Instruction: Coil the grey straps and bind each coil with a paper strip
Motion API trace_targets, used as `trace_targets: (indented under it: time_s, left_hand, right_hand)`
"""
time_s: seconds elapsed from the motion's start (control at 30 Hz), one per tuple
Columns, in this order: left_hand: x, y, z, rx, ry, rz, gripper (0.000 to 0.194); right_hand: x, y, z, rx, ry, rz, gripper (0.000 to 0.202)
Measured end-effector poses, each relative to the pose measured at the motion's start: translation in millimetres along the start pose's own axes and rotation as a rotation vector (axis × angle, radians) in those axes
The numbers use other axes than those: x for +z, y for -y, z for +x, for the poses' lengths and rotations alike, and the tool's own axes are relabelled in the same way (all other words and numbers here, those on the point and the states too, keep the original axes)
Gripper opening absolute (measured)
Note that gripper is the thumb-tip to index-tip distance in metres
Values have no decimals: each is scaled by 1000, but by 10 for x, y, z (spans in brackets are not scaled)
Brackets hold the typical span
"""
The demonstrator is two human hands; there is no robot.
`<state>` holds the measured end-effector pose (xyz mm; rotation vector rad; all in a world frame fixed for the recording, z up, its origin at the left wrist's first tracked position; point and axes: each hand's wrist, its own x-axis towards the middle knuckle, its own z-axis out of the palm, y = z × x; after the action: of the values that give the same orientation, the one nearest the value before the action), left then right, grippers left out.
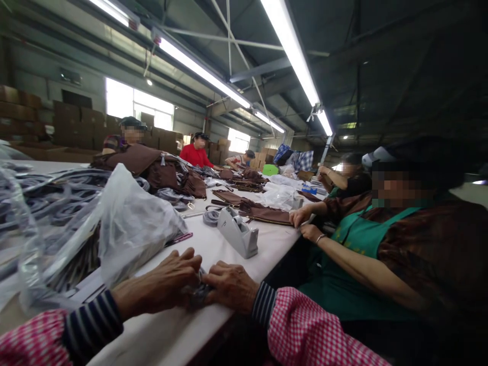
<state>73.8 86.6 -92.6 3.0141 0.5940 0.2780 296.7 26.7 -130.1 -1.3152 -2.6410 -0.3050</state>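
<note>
Near the table's front edge, both hands meet over a small grey, plastic-looking bundle. My left hand has its fingers bent down onto the bundle's left side. From the right, my right hand pinches the same bundle with thumb and fingers. Much of the bundle is hidden by the fingers. Just beyond them stands a white tape dispenser, with a grey coil beside it. A translucent plastic bag lies left of the dispenser, behind my left hand.
Wrapped grey straps cover the table's left part. Brown bags are piled behind them, and a brown zipped pouch lies beyond the dispenser. At right, close by, a person in a green apron handles the pouch. Other people sit farther back.
</note>
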Motion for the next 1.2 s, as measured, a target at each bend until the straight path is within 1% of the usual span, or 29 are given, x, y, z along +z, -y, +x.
trace_targets:
  time_s: [0.07, 0.1, 0.17, 0.2, 0.23, 0.3, 0.37, 0.43, 0.47, 0.57, 0.63, 0.73, 0.8, 0.9, 0.97, 1.03, 1.13, 1.2]
  left_hand:
    - [33, -47, -8, -90, 35, -22, 16]
    - [70, -77, -12, -139, 24, -38, 16]
    - [171, -125, -27, -196, -45, -73, 16]
    - [226, -135, -44, -202, -81, -97, 19]
    - [277, -132, -69, -186, -115, -133, 23]
    - [352, -91, -146, -108, -179, -231, 28]
    - [381, -21, -242, -20, -234, -331, 26]
    - [368, 45, -323, 59, -256, -420, 22]
    - [350, 69, -349, 88, -248, -455, 20]
    - [277, 103, -362, 110, -175, -528, 17]
    - [230, 101, -337, 52, -117, -563, 20]
    - [205, 85, -304, -31, -88, -582, 24]
    - [230, 71, -294, -27, -130, -564, 24]
    - [302, 58, -291, 29, -211, -551, 24]
    - [336, 65, -296, 58, -221, -557, 24]
    - [327, 83, -310, 65, -204, -560, 28]
    - [215, 115, -346, 67, -161, -549, 28]
    - [98, 140, -372, 63, -98, -540, 24]
  right_hand:
    - [19, 23, 33, 12, 3, 3, 37]
    - [21, 31, 44, 17, 3, 12, 35]
    - [8, 38, 55, 31, -10, 39, 34]
    - [-7, 35, 56, 38, -16, 56, 35]
    - [-29, 26, 53, 39, -17, 74, 35]
    - [-95, -8, 37, 26, 5, 118, 35]
    - [-180, -62, 17, 10, 55, 194, 34]
    - [-259, -121, 13, 13, 105, 286, 36]
    - [-288, -147, 24, 27, 125, 325, 42]
    - [-321, -187, 115, 52, 164, 362, 56]
    - [-304, -170, 201, 34, 194, 335, 52]
    - [-227, -78, 301, 11, 203, 261, 35]
    - [-155, 6, 327, 30, 162, 201, 33]
    - [-79, 90, 306, 52, 96, 149, 35]
    - [-95, 84, 264, 21, 88, 168, 35]
    - [-161, 33, 211, -13, 128, 178, 38]
    - [-267, -64, 147, -6, 204, 123, 41]
    - [-274, -97, 136, 5, 209, 109, 40]
